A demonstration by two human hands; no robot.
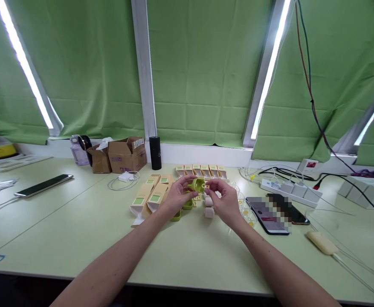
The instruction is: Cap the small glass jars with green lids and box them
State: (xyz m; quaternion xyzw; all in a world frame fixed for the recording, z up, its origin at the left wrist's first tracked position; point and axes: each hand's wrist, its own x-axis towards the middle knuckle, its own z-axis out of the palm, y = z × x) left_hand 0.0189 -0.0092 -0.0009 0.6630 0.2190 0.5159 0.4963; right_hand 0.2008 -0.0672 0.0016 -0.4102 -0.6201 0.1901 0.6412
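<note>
My left hand (178,195) is closed on a small olive-green case (197,184), held just above the pale table (187,256). My right hand (224,200) is beside it, fingertips pinched at the case's right edge. Under my hands lie more green cases (187,205) and small white cube-shaped parts (209,212). Long tan boxes with green labels (151,197) lie to the left of my left hand. A row of small tan boxes (201,171) stands just beyond my hands.
Two brown cartons (123,155), a black cylinder (155,152) and a clear bottle (77,150) stand at the back left. A white charger (126,177), a tablet (42,185), phones (271,213), a power strip (291,189) with cables and a beige oblong piece (321,242) lie around.
</note>
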